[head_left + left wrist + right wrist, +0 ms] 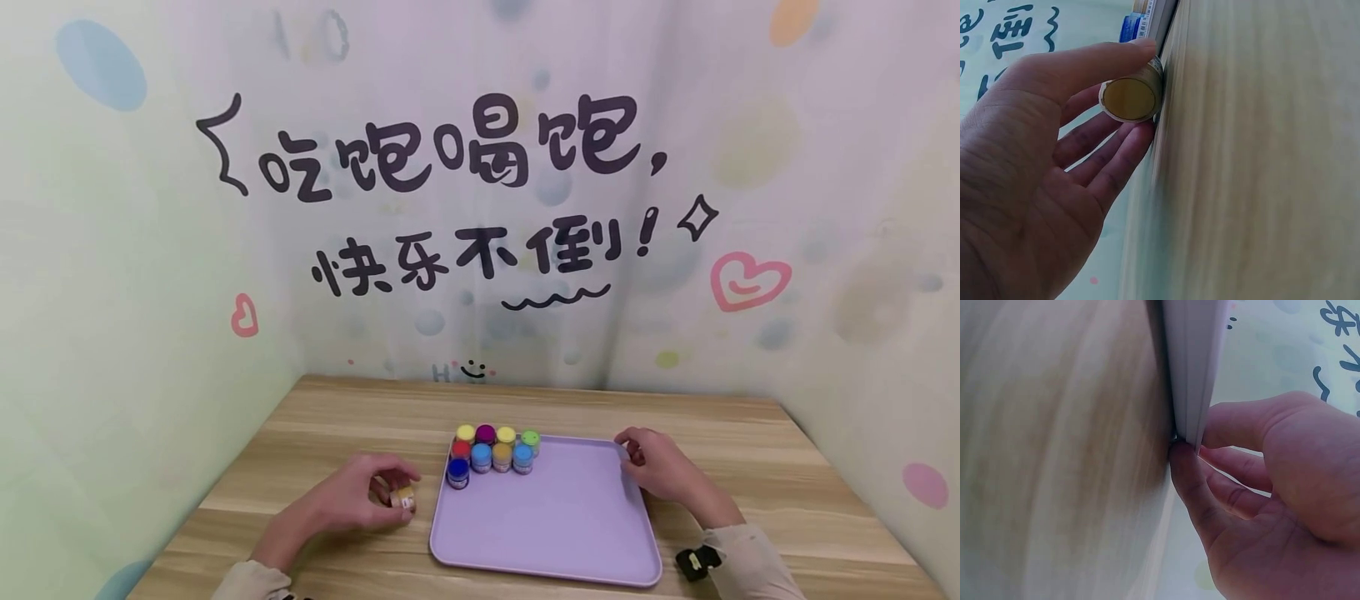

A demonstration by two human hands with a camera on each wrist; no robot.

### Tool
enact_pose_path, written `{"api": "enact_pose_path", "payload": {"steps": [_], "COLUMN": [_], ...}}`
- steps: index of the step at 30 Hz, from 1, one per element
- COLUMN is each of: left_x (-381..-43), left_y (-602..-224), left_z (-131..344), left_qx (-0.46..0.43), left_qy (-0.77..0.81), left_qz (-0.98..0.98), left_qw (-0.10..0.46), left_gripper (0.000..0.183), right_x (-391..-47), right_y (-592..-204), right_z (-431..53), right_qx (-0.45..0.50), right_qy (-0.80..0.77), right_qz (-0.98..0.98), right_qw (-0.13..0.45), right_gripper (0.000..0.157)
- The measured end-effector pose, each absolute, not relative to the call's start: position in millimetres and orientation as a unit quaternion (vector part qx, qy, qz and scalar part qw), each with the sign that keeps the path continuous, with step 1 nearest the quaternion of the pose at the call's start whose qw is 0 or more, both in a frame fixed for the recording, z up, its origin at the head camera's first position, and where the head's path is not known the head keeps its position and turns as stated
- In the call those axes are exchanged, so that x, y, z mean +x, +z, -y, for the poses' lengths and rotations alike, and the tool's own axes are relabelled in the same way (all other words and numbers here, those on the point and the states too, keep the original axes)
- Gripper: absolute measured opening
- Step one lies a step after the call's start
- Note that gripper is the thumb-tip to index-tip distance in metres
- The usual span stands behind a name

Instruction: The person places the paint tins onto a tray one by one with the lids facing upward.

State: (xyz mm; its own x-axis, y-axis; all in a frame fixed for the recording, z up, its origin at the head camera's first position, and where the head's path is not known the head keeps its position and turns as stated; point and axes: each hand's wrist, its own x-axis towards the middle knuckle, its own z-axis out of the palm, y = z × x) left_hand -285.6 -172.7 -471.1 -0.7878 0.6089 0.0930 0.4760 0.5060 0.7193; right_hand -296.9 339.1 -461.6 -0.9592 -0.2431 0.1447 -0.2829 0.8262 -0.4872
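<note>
Left of the lilac tray [555, 533], my left hand [360, 493] holds a small paint jar [403, 498] with an ochre end, low over the table. In the left wrist view, thumb and fingers lie on opposite sides of that jar [1129, 100]. My right hand [660, 467] grips the tray's far right corner. Thumb and a finger pinch the tray rim [1194, 375] in the right wrist view. Several paint jars stand in rows at the tray's far left, among them a red jar [461, 455], a purple jar [486, 435] and a dark blue jar [458, 473] nearest me.
The tray lies on a wood-grain table [360, 417]. A printed curtain [480, 333] with dark lettering hangs behind the table and along its sides. A black strapped device [697, 562] sits at the right wrist.
</note>
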Motion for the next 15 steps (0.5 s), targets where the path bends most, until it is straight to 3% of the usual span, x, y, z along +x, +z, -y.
{"api": "enact_pose_path", "payload": {"steps": [15], "left_x": [-284.5], "left_y": [-466.5], "left_z": [167.1], "left_qx": [0.302], "left_qy": [0.392], "left_qz": [-0.867], "left_qw": [0.062], "left_gripper": [0.035], "right_x": [-297.9], "right_y": [-464.2], "right_z": [-339.7], "right_qx": [0.137], "right_qy": [0.260], "right_qz": [0.955], "right_qw": [0.040], "right_gripper": [0.031]}}
